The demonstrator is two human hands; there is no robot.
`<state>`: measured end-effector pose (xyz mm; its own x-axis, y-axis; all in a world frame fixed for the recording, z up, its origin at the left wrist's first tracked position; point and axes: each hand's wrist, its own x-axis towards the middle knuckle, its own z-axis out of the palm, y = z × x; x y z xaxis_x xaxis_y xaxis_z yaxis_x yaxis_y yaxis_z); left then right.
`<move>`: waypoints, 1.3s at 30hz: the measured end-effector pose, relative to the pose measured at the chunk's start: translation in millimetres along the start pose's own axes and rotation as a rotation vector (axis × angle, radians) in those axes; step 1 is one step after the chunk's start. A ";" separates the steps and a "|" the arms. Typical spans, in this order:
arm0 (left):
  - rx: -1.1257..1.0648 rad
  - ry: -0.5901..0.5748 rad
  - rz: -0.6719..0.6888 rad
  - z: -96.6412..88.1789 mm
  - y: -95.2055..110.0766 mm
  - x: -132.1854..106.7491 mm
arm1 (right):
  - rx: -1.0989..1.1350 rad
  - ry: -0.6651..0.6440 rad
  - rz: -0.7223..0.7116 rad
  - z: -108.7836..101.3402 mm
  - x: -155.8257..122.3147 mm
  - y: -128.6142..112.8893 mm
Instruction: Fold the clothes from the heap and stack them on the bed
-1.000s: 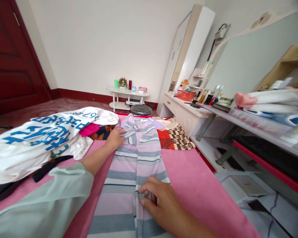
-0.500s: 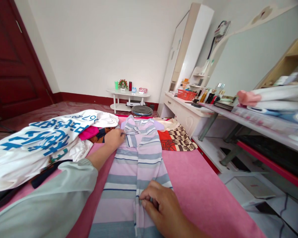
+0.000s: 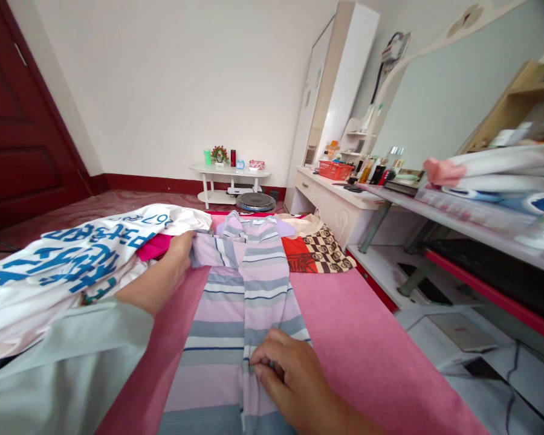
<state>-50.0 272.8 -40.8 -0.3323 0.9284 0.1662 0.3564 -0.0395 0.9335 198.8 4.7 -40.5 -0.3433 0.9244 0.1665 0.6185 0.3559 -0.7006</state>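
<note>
A striped shirt in lilac, grey and white lies lengthwise on the pink bed cover, collar at the far end. Part of it is folded over towards its middle. My left hand is closed on the end of its sleeve, which stretches out to the left near the collar. Low on the shirt, my right hand has its thumb and fingers curled together at the folded edge, pinching the fabric.
A heap of white clothes with blue lettering lies to the left. Behind the shirt on the right is a patterned red, black and cream garment. The pink cover extends right, towards a shelf desk and a white dresser.
My left hand has moved left, drawing the sleeve out straight from the shirt's body. My right hand stays on the folded edge. The view has shifted slightly.
</note>
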 end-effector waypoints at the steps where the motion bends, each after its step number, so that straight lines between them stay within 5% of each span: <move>1: -0.043 0.017 -0.043 0.1 -1.1 -5.4 | -0.002 0.004 0.006 0.8 -0.7 -0.5; 5: -0.216 0.069 -0.126 2.1 -8.1 -32.1 | -0.034 -0.005 0.040 1.2 -0.8 -3.6; 8: -0.299 0.095 -0.120 4.5 -12.8 -47.2 | -0.021 -0.127 0.075 -8.4 19.9 -0.5; 10: -0.325 0.114 -0.106 5.0 -14.0 -52.6 | 0.011 -0.156 0.108 -20.1 52.0 6.6; 15: -0.320 0.147 0.022 1.1 -13.3 -61.2 | 0.014 0.115 0.151 -46.6 172.4 34.7; 18: -0.216 0.076 0.218 -3.0 -13.7 -65.7 | -0.217 0.222 0.174 -47.4 232.3 49.9; 22: -0.139 -0.023 0.276 -5.3 -15.4 -66.5 | -0.319 0.210 0.149 -34.2 272.4 64.2; 28: 0.001 0.060 0.335 -2.9 -13.8 -67.5 | -0.339 0.305 0.259 -19.2 287.4 76.0; 34: 0.134 0.098 0.258 -6.6 -2.5 -61.7 | -0.245 0.368 0.246 -16.0 270.5 65.8; 36: 0.049 0.018 0.234 -5.3 11.6 -62.8 | -0.159 0.348 0.208 -17.0 258.1 59.5; 39: -0.325 -0.345 0.233 0.8 39.1 -73.8 | 0.257 0.344 0.257 -22.4 238.5 53.8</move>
<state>-10.8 203.1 -16.9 0.0500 0.9467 0.3181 0.0790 -0.3212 0.9437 166.0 247.3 -22.9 0.0767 0.9849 0.1550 0.4439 0.1055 -0.8898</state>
